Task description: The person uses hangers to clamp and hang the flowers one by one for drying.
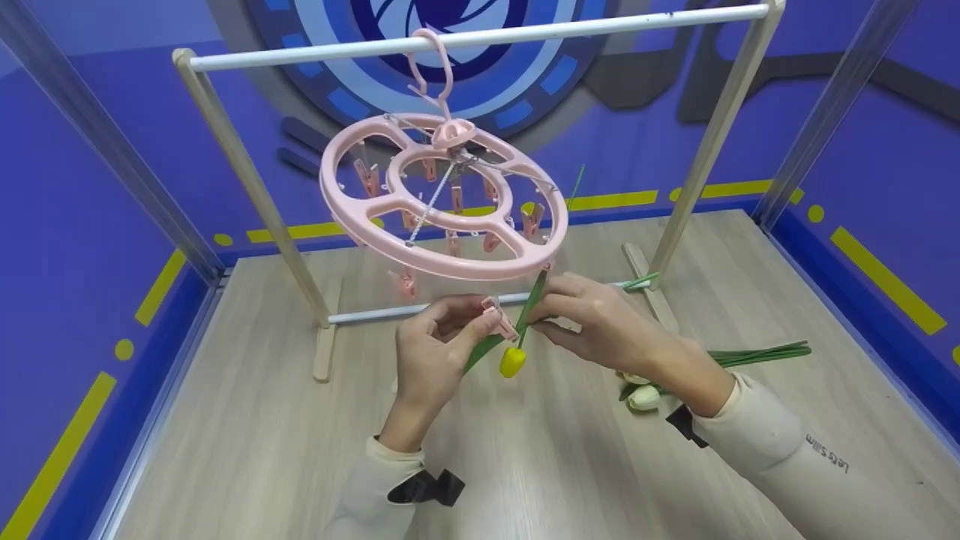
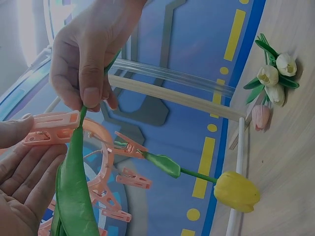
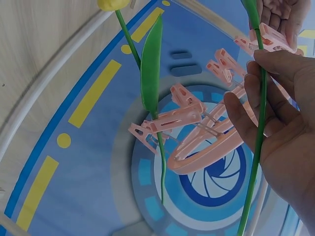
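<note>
- Centrally in the head view, the left hand (image 1: 431, 352) pinches a pink peg (image 1: 499, 319), its tip against a green stem (image 3: 249, 194).
- Just right of it, the right hand (image 1: 600, 319) pinches that stem between thumb and fingers.
- Below the pink hanger (image 1: 450, 264) at upper centre, a yellow tulip (image 1: 512, 362) hangs clipped.
- White tulips (image 1: 643, 397) lie lower right.
</note>
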### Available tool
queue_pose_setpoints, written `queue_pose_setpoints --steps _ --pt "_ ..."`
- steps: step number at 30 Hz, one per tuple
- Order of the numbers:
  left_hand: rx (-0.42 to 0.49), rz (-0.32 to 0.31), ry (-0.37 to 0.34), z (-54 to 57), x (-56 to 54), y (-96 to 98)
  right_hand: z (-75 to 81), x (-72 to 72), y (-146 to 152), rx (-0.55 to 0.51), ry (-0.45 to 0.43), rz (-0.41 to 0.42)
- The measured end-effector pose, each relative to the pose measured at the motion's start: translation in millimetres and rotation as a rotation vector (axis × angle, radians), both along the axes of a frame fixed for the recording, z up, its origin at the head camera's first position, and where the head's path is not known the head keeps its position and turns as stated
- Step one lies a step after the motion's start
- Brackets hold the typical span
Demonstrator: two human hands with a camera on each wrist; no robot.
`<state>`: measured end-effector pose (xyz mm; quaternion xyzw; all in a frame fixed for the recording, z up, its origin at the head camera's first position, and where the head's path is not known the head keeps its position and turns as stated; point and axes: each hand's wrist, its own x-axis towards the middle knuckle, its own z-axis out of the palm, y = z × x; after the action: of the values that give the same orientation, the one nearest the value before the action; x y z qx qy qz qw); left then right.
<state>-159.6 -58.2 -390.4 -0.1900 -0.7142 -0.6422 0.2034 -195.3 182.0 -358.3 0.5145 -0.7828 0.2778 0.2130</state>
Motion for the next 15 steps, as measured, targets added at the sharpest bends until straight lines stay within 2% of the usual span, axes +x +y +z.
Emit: queue_pose_setpoints --steps 8,15 --pt "-0.025 0.013 -0.006 -0.6 0.2 -1.3 -0.7 0.3 -0.9 -0.003 -0.006 0.003" --pt "-0.029 0.01 -0.051 -0.1 1.5 -2.6 -1.7 1.9 -1.8 -0.006 -0.01 0.016"
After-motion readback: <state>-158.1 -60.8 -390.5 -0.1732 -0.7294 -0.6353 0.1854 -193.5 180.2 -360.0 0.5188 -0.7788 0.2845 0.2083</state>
